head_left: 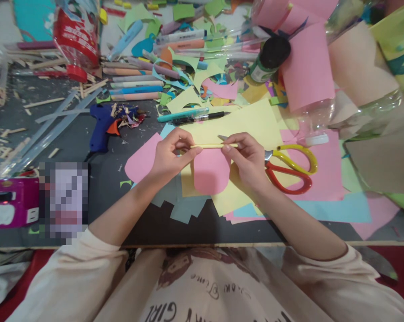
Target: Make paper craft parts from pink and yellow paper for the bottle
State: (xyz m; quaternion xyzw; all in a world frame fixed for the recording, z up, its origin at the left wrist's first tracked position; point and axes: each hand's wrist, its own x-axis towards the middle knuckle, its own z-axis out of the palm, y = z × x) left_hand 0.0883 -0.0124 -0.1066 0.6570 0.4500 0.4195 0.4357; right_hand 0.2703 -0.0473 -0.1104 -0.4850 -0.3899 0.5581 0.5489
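Between my two hands stretches a narrow yellow paper strip [209, 146], folded or rolled thin. My left hand [172, 153] pinches its left end between thumb and fingers, and my right hand [247, 154] pinches the right part. Just below the strip shows a pink paper piece with a rounded lower edge [211, 172]; I cannot tell whether it touches the strip. Scissors [291, 172] with one yellow and one red handle lie by my right hand, their blades partly hidden behind it. Another pink rounded piece [141, 161] lies left of my left hand. Yellow paper sheets [235, 123] are spread underneath.
A blue glue gun [99, 127] lies at left, beside clear glue sticks [50, 134]. Several markers [136, 89], paper scraps [202, 74] and an upside-down bottle with a red label [77, 38] crowd the back. A pink-wrapped bottle [307, 71] lies at right.
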